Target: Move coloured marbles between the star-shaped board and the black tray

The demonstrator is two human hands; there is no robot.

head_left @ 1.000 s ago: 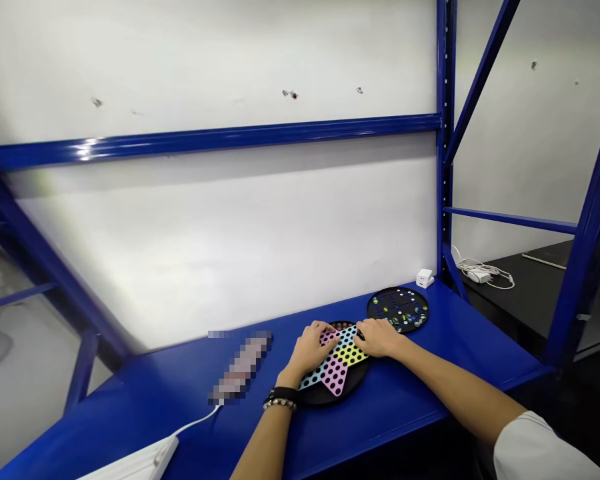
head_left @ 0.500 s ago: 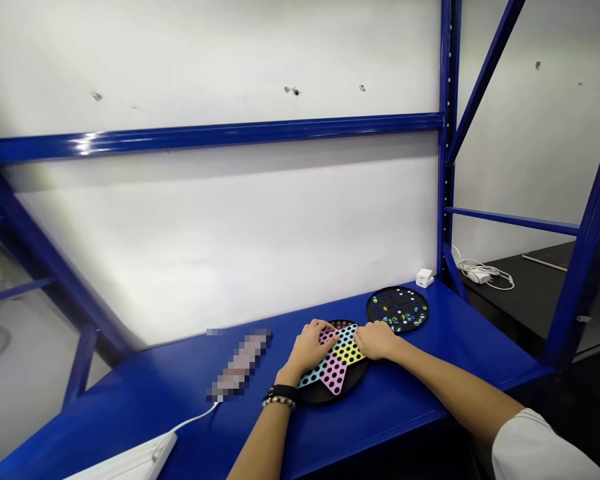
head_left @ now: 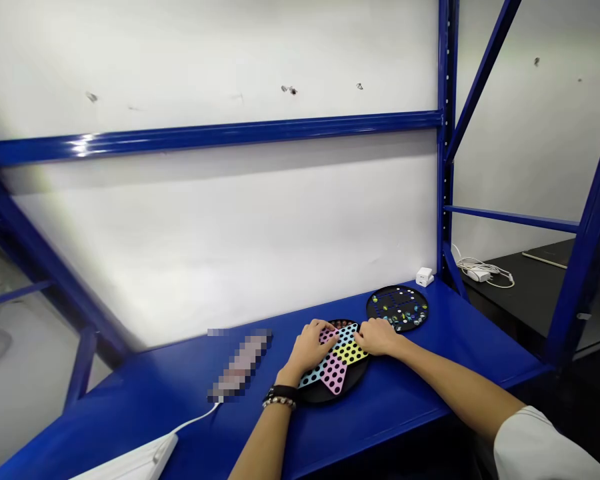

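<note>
A round black Chinese checkers board (head_left: 336, 373) with a pink, blue and yellow star full of holes lies on the blue table. My left hand (head_left: 310, 347) rests over its upper left side, fingers stretched and the thumb apart on the star; beaded and black bands circle that wrist. My right hand (head_left: 377, 337) is closed at the star's upper right edge, its fingertips bent and partly hidden. Several reddish marbles (head_left: 341, 325) show at the board's far rim between the hands. Just behind my right hand lies a second round black tray (head_left: 395, 293) with glass marbles scattered on it.
White charger blocks (head_left: 424, 277) stand near the back right corner. At left are a pixelated flat object (head_left: 243, 363), a white cable (head_left: 195, 419) and a white box (head_left: 130, 460). Blue rack posts (head_left: 446, 133) frame the table against a white wall. Cables (head_left: 483, 272) lie on a black surface at right.
My right hand has shifted very slightly at the star's edge. My left hand stays in place, and the view has tilted a little.
</note>
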